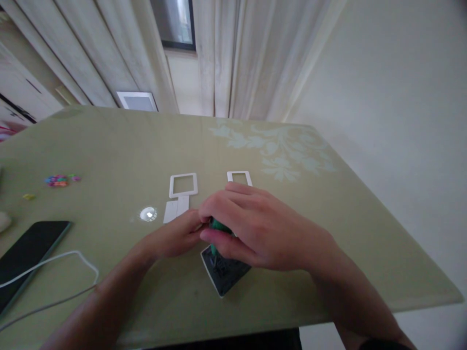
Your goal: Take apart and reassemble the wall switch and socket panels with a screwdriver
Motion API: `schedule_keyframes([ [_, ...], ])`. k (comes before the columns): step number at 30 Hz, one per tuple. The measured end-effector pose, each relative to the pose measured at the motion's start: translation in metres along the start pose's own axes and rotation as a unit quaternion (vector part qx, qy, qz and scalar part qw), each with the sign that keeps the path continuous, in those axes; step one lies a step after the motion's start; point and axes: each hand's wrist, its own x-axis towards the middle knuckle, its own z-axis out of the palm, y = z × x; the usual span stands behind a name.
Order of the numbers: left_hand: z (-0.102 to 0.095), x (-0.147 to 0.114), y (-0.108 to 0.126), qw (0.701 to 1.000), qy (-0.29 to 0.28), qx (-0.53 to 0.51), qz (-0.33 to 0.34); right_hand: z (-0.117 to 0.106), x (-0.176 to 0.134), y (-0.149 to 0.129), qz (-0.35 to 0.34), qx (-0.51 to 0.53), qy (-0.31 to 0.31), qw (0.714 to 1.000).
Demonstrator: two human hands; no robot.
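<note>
At the center of the frame, a person's right hand [255, 228] closes its curled fingers around a green tool [220, 225], which stands over a dark panel with a pale edge [224, 277] lying just below center. The left hand [178, 236] reaches in beside it, its fingertips hidden, so what they hold cannot be told. Above the left hand lie a white frame [183, 175] and white strips [177, 208]; a dark phone [29, 253] is at lower left.
</note>
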Motion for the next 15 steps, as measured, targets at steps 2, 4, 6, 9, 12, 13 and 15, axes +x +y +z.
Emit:
schedule_keyframes([
  [2,-0.011,-0.008,0.005,0.999,-0.041,0.011,-0.016,0.0,-0.001,-0.001,-0.003,-0.023,0.009,1.0],
  [4,-0.018,-0.015,0.007,0.995,-0.095,0.028,-0.029,0.001,-0.002,-0.002,-0.002,-0.05,0.021,0.999],
  [6,-0.017,-0.017,0.007,0.99,-0.132,0.035,-0.029,0.002,-0.002,-0.001,0.001,-0.078,0.039,0.996],
  [9,-0.001,-0.011,0.007,0.993,-0.108,0.046,-0.026,0.003,0.0,0.004,0.002,-0.109,0.066,0.992],
  [12,0.018,0.0,0.007,0.997,-0.041,0.066,-0.028,0.004,0.0,0.009,-0.007,-0.131,0.082,0.988],
  [13,0.022,0.003,0.008,0.997,-0.023,0.068,-0.024,0.004,-0.001,0.009,-0.005,-0.141,0.089,0.986],
  [15,0.026,0.006,0.009,0.998,-0.004,0.061,-0.012,0.006,-0.003,0.009,0.017,-0.173,0.108,0.979],
])
